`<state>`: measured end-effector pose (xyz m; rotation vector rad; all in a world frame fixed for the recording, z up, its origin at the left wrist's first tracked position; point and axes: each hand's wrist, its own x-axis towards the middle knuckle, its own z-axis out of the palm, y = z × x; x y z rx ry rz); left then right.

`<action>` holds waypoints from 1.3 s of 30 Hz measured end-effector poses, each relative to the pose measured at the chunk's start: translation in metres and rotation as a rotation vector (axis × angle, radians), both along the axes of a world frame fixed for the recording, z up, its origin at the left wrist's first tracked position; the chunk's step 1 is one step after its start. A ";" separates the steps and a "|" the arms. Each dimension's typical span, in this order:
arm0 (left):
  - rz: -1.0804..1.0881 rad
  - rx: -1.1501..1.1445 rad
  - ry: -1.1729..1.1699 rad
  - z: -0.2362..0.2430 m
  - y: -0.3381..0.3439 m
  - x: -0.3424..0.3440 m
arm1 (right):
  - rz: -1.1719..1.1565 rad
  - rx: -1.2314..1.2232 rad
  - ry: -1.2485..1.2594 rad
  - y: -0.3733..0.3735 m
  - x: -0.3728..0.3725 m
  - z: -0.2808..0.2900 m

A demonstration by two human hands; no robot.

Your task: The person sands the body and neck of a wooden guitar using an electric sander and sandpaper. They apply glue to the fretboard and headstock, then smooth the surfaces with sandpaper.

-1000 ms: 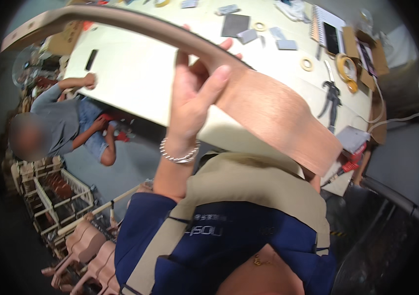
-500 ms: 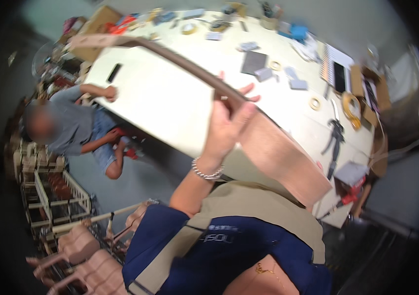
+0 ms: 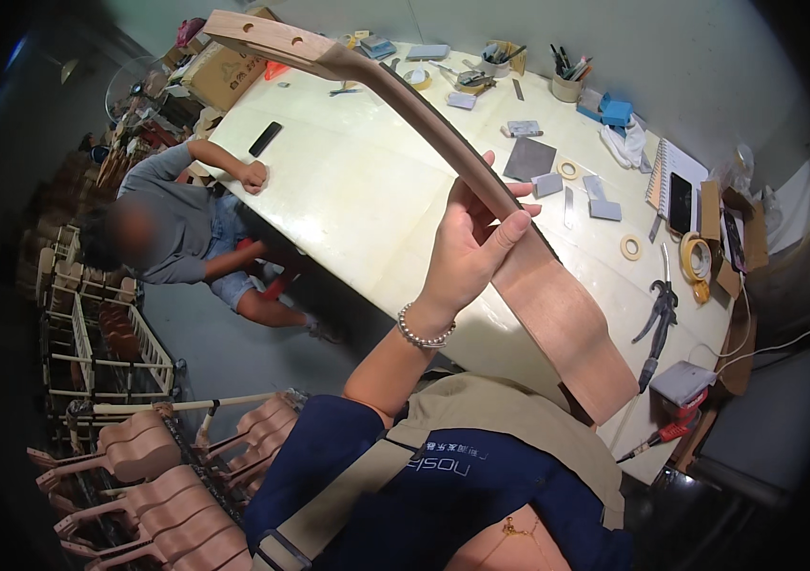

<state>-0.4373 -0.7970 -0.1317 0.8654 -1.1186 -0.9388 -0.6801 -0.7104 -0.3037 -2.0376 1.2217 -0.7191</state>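
My left hand (image 3: 477, 240) is closed around the neck of an unfinished wooden ukulele (image 3: 566, 319), close to where the neck meets the body. The instrument is turned edge-on, so its pale, curved side faces me. Its headstock (image 3: 272, 40), with small round holes, points to the far left. The body's lower end hangs near my apron (image 3: 509, 419) at the right. A beaded bracelet (image 3: 424, 328) circles my left wrist. My right hand is out of sight.
A white worktable (image 3: 357, 200) holds sanding blocks (image 3: 605, 207), tape rolls (image 3: 631, 247), a black air blow gun (image 3: 657, 319) and a spiral notebook (image 3: 676, 171). A person (image 3: 176, 209) sits at the left edge. Racked wooden instruments (image 3: 172, 514) stand at lower left.
The ukulele has tilted more steeply, its headstock moving right and farther away. My left hand has shifted right with it. The whole view has also shifted, and the picture is sharper.
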 end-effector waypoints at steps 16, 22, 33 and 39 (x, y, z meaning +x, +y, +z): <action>-0.304 0.293 -0.519 0.051 -0.051 0.053 | -0.366 0.300 -0.175 -0.068 -0.015 -0.038; -0.536 0.706 -0.646 -0.013 -0.049 0.060 | -0.335 -0.330 0.044 -0.232 -0.008 -0.065; -1.052 0.881 -0.621 -0.124 -0.096 0.053 | -0.391 -0.323 0.295 -0.298 -0.037 -0.069; -1.208 0.882 -0.694 -0.158 -0.125 0.019 | -0.895 0.301 -0.524 -0.199 -0.041 -0.054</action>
